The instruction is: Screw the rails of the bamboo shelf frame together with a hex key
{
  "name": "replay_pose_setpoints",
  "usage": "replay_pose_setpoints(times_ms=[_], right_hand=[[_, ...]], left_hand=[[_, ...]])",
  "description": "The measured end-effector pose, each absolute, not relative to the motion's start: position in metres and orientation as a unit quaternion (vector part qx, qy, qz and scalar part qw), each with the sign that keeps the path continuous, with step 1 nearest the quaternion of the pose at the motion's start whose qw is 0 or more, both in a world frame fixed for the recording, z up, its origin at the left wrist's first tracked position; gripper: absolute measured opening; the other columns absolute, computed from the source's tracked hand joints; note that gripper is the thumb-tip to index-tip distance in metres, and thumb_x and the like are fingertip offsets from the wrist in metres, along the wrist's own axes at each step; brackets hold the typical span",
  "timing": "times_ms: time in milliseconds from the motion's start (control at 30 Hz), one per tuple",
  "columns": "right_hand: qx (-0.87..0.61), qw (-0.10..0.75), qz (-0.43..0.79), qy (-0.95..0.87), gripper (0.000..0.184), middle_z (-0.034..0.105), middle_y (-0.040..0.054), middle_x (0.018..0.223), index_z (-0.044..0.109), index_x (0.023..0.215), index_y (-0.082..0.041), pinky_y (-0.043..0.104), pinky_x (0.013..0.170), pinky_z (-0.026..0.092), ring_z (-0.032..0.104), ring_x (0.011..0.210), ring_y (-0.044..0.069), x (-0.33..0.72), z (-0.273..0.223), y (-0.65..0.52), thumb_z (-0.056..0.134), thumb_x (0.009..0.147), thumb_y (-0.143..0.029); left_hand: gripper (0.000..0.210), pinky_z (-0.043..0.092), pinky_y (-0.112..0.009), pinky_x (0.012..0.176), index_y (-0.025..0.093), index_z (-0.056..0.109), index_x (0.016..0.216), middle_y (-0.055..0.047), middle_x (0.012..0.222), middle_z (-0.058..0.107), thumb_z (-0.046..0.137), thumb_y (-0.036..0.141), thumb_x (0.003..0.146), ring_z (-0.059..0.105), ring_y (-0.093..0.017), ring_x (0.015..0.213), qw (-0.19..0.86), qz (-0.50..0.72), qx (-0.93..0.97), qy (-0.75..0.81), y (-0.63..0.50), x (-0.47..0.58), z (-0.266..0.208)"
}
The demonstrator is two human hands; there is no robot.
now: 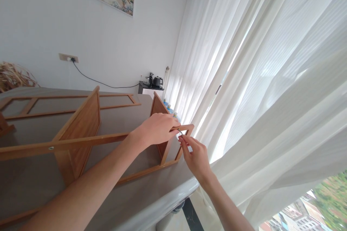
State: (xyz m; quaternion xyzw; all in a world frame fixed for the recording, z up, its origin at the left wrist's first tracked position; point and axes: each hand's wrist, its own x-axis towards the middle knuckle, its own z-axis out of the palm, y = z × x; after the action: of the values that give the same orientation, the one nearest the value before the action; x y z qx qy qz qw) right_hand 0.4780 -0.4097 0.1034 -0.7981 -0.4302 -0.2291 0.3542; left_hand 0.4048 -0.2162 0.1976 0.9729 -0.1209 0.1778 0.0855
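A wooden shelf rack (108, 139) lies on its side, with its rails and shelf boards facing me. At its far right corner, my left hand (159, 128) is closed over the upper rail, thumb and fingers around the wood. My right hand (195, 154) pinches a small dark hex key (180, 132) just beneath that rail, close to the left fingertips. The key's tip meets the rail there, but the fastener itself is hidden. Nearer on the same rail, a metal screw head (51, 148) shows.
A grey-covered surface (121, 119) bears the rack and another wooden ladder-like frame (65, 96) behind it. Sheer white curtains (244, 97) hang at the right. Beyond stand a black kettle (157, 81) on a small cabinet and several bottles (175, 115). A black cord (100, 83) runs along the wall.
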Motion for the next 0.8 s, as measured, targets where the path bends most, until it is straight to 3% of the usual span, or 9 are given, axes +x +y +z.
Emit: replay_pose_setpoints(times_ms=[100,300,533,700,800], right_hand=[[-0.796,0.334,-0.249,-0.440,0.026,0.074,0.0032,0.085,0.073,0.100,-0.023,0.023,0.057,0.047,0.067,0.071,0.015,0.478,0.105,-0.412,0.049,0.107,-0.031],[-0.784,0.279,-0.298,-0.467,0.023,0.073,0.0035,0.085,0.071,0.104,-0.022,0.028,0.069,0.047,0.066,0.073,0.016,0.483,0.110,-0.418,0.048,0.107,-0.025],[-0.782,0.206,-0.321,-0.493,0.025,0.071,0.0057,0.085,0.071,0.107,-0.020,0.033,0.072,0.040,0.062,0.074,0.018,0.490,0.121,-0.427,0.046,0.106,-0.017],[-0.789,0.212,-0.300,-0.492,0.032,0.073,0.0087,0.096,0.070,0.113,-0.019,0.034,0.075,0.040,0.063,0.079,0.020,0.491,0.129,-0.430,0.041,0.104,-0.011],[-0.795,0.250,-0.263,-0.487,0.026,0.073,0.0060,0.089,0.071,0.105,-0.021,0.033,0.075,0.044,0.065,0.078,0.020,0.488,0.128,-0.425,0.045,0.105,-0.017]], left_hand=[[0.024,0.050,-0.030,0.081,0.025,0.070,0.088,-0.004,0.093,0.074,0.049,0.033,0.098,0.071,-0.025,0.102,0.089,0.177,0.972,-0.122,-0.216,0.406,0.198],[0.026,0.046,-0.030,0.070,0.023,0.065,0.081,-0.003,0.091,0.073,0.048,0.031,0.098,0.072,-0.023,0.093,0.080,0.176,0.973,-0.125,-0.217,0.405,0.199],[0.024,0.046,-0.031,0.074,0.025,0.067,0.087,-0.002,0.094,0.075,0.046,0.030,0.098,0.071,-0.024,0.099,0.091,0.171,0.973,-0.126,-0.216,0.407,0.197],[0.025,0.045,-0.032,0.073,0.024,0.067,0.089,-0.002,0.095,0.074,0.046,0.032,0.100,0.071,-0.023,0.093,0.088,0.174,0.972,-0.130,-0.216,0.408,0.197],[0.025,0.044,-0.031,0.071,0.024,0.066,0.086,-0.003,0.094,0.073,0.046,0.031,0.099,0.071,-0.023,0.091,0.082,0.167,0.975,-0.119,-0.217,0.407,0.199]])
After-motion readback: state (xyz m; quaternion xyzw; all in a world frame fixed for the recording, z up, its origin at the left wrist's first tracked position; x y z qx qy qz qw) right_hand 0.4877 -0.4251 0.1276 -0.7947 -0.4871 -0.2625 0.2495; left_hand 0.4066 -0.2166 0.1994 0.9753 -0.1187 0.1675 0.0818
